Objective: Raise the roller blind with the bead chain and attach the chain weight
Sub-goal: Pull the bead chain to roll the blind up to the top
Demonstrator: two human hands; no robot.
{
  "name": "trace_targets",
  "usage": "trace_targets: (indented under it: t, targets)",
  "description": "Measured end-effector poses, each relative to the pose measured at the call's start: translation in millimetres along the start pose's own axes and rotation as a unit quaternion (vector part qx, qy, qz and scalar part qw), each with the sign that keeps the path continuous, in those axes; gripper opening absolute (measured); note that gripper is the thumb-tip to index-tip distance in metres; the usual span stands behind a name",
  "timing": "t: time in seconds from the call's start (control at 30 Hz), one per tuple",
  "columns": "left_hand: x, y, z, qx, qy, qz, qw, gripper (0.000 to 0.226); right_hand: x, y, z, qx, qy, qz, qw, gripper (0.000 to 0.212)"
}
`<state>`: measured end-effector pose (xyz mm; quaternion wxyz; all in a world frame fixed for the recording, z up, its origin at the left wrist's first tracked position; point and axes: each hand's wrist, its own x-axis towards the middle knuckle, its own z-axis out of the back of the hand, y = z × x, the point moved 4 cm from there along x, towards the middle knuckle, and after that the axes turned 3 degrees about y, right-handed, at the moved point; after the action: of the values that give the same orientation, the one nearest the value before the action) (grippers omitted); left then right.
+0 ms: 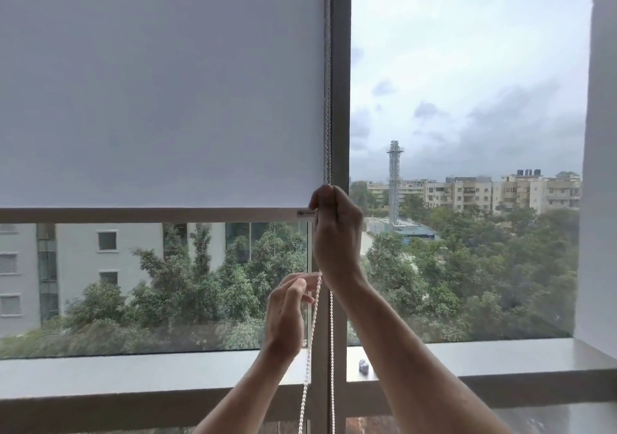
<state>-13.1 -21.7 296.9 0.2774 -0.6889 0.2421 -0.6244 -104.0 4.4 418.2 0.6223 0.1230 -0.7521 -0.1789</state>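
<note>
Indoors | window sill (500,355) | small object (364,366), perhaps chain weight

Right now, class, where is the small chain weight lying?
In the head view, the chain weight sits on the window sill, just right of the frame post and beside the right forearm.

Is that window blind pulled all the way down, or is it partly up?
Partly up. The blind ends at its bottom bar, and below that bar bare glass shows trees and a building, well above the sill.
</note>
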Motion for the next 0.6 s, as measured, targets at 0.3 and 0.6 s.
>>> trace_targets:
  t: [0.3, 0.6]
  targets:
    - [92.0, -114.2, -15.7, -0.083, 0.006, -0.036, 0.996, 0.041, -35.1, -1.5, 8.8, 0.021, -0.016, 0.003, 1.0, 0.038]
    - [116.8, -163.2, -52.6, -0.13, 0.013, 0.006, 0.991, 0.039, -86.9, -49.4, 19.1, 0.03, 0.032, -0.083, 0.996, 0.036]
